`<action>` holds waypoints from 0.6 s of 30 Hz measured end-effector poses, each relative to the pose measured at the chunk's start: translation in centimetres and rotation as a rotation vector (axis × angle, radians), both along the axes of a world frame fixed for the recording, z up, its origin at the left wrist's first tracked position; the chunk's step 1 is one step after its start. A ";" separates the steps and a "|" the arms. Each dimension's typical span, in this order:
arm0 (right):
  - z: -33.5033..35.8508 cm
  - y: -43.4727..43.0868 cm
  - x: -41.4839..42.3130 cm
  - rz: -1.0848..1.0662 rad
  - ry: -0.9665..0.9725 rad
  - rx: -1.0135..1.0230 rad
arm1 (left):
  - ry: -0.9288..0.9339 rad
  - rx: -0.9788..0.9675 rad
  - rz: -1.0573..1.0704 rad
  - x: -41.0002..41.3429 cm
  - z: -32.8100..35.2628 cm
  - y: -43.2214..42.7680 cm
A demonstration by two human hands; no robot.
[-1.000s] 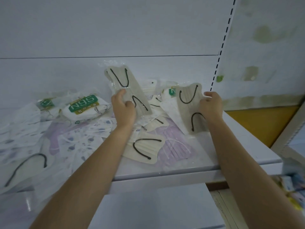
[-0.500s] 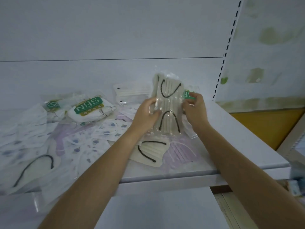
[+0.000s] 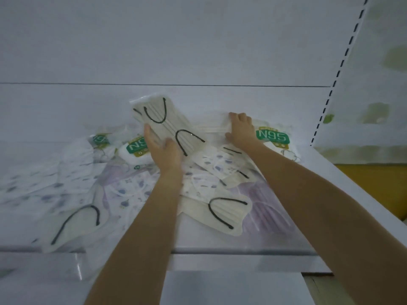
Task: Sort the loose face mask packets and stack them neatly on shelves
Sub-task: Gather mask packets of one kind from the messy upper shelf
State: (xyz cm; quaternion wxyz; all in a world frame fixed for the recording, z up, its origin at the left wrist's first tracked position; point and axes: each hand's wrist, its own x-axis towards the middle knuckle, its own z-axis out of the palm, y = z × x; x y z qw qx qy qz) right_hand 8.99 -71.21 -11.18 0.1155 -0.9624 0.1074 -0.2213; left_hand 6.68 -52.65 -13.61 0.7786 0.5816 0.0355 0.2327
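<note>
While left hand grips beige packets, right hand, pinching a white packet, should align edges before stacking.

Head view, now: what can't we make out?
- Head view: how many beige packets the left hand holds; they overlap.
- Whether the right hand grips or just presses the white packet; the hand covers the contact.
- Small print on the N95 packet right of that hand: too small.
- At left, patterned packets: blurred, uncountable.
</note>
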 end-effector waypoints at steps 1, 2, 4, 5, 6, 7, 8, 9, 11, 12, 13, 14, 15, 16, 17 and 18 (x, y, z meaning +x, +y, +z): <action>0.0 0.0 0.3 -0.025 -0.056 0.003 | 0.021 -0.090 0.014 0.0 0.3 0.3; 0.1 -0.1 0.6 -0.050 -0.119 0.021 | 0.028 -0.169 0.029 0.1 0.5 0.5; 0.3 -0.2 1.2 -0.084 -0.163 0.016 | 0.041 -0.251 0.061 0.3 0.9 0.9; 0.2 -0.1 1.4 -0.095 -0.136 -0.017 | 0.049 -0.267 0.071 0.4 1.0 0.9; 0.1 -0.2 1.5 -0.099 -0.108 -0.050 | 0.047 -0.279 0.073 0.5 1.0 0.9; 0.0 -0.3 1.5 -0.097 -0.100 -0.073 | 0.040 -0.285 0.070 0.4 1.0 0.8; -0.2 -0.5 1.5 -0.087 -0.113 -0.086 | 0.036 -0.280 0.067 0.4 1.0 0.7; -0.3 -0.8 1.4 -0.060 -0.127 -0.094 | 0.034 -0.272 0.069 0.3 1.1 0.7; -0.5 -1.3 0.9 0.077 -0.090 -0.117 | 0.023 -0.275 0.078 0.4 1.1 0.7; -0.7 -1.6 0.4 0.177 -0.040 -0.115 | 0.017 -0.286 0.082 0.4 1.1 0.8; -0.9 -1.8 -0.1 0.260 0.022 -0.097 | 0.016 -0.299 0.084 0.3 1.2 0.8; -1.0 -2.0 -0.8 0.309 0.077 -0.083 | 0.018 -0.318 0.083 0.3 1.2 0.8; -1.0 -2.0 -1.6 0.331 0.119 -0.084 | 0.021 -0.345 0.081 0.3 1.3 0.9; -1.0 -2.0 -2.5 0.349 0.154 -0.103 | 0.026 -0.382 0.078 0.4 1.3 1.1; -1.0 -1.9 -3.5 0.380 0.182 -0.126 | 0.032 -0.422 0.075 0.5 1.2 1.2; -1.0 -1.8 -4.3 0.420 0.204 -0.141 | 0.035 -0.455 0.073 0.5 1.2 1.4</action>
